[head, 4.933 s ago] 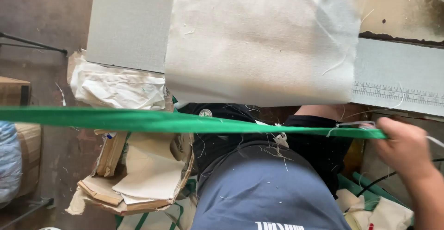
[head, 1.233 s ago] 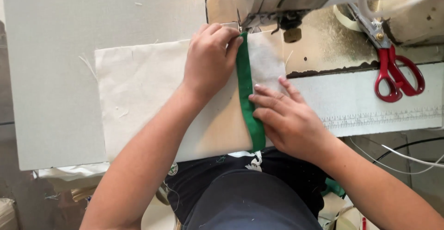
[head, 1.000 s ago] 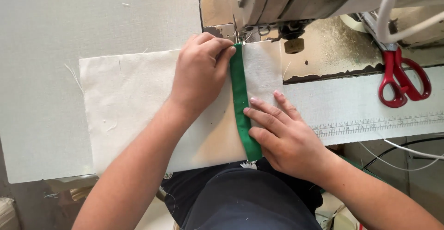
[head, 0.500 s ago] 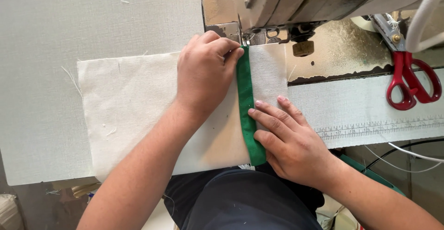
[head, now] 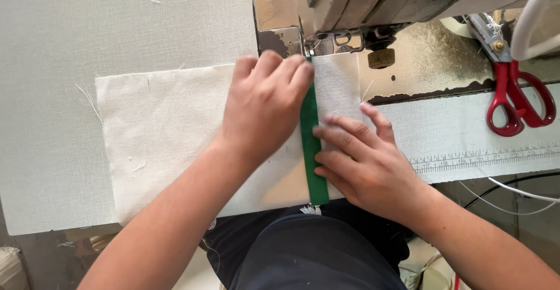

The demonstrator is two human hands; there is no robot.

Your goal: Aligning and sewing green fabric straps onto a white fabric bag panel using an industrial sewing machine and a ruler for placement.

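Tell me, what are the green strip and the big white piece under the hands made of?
The green strip looks like smooth woven fabric tape: flat, thin, even colour, slight sheen. The white piece seems to be coarse woven cloth, perhaps canvas: matte, with a visible weave and loose threads at its edges. The exact fibre can't be told.

The left hand [head: 265,106] presses flat on cream cloth [head: 169,132] lying on the surface [head: 87,27]. At its three o'clock runs a green strip [head: 311,150], the right hand [head: 361,161] beside it. At twelve o'clock, the sewing machine [head: 379,4]'s needle seems hidden. Red scissors [head: 516,103] lie at two o'clock.
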